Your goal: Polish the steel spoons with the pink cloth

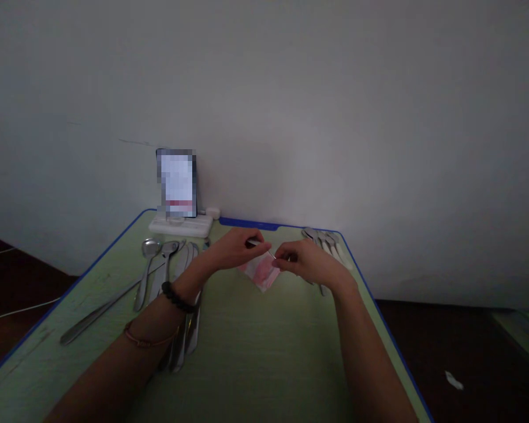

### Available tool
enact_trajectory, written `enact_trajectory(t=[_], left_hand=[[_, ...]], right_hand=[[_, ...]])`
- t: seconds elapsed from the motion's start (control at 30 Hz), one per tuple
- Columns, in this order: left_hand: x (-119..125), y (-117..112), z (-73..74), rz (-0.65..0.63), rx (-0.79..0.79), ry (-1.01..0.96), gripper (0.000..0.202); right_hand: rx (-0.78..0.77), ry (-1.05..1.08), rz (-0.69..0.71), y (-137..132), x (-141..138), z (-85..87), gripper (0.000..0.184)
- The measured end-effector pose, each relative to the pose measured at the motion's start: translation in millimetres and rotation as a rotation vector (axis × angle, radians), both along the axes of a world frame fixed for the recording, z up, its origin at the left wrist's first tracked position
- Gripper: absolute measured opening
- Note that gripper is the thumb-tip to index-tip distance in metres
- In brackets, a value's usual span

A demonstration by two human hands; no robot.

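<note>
"So, what were the two hands doing?"

"The left hand (242,247) had its thumb and fingers bent closed on a thin metal thing (271,254). The right hand (306,258) pinched the other end with its fingertips, so the thing sat between the hands."

"And the pink and white cloth (263,277)?"

"Just under the fingers, between both hands. I couldn't tell if the right fingers had some of it too, or if it was really paper."

"Which step was that?"

"Maybe the middle of working on one piece. A pile of metal things (150,247) lay left of the left hand, and some spoons (324,239) lay just past the right hand."

"What did the next move call for?"

"I guess a firm left hand and light right fingers, so the thin thing didn't slip"
</note>
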State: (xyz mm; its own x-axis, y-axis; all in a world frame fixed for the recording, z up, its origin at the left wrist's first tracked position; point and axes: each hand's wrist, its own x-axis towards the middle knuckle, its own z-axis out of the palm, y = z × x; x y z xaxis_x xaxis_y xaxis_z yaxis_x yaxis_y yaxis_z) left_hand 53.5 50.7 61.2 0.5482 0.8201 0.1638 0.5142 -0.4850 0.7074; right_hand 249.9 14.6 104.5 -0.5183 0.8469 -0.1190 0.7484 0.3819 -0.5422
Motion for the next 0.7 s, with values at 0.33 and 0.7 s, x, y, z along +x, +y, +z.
enact_trajectory(t=[0.33,0.7], left_hand=[[-1,0,-4.1,-0.014,0.076,-0.085,0.027],[2,-1,-5.6,-0.063,0.042,-0.044,0.032]], right_hand=[[-0.112,0.017,-0.037,1,12,-0.2,0.025],[-0.111,-0.022,-0.092,2,15,-4.0,0.019]])
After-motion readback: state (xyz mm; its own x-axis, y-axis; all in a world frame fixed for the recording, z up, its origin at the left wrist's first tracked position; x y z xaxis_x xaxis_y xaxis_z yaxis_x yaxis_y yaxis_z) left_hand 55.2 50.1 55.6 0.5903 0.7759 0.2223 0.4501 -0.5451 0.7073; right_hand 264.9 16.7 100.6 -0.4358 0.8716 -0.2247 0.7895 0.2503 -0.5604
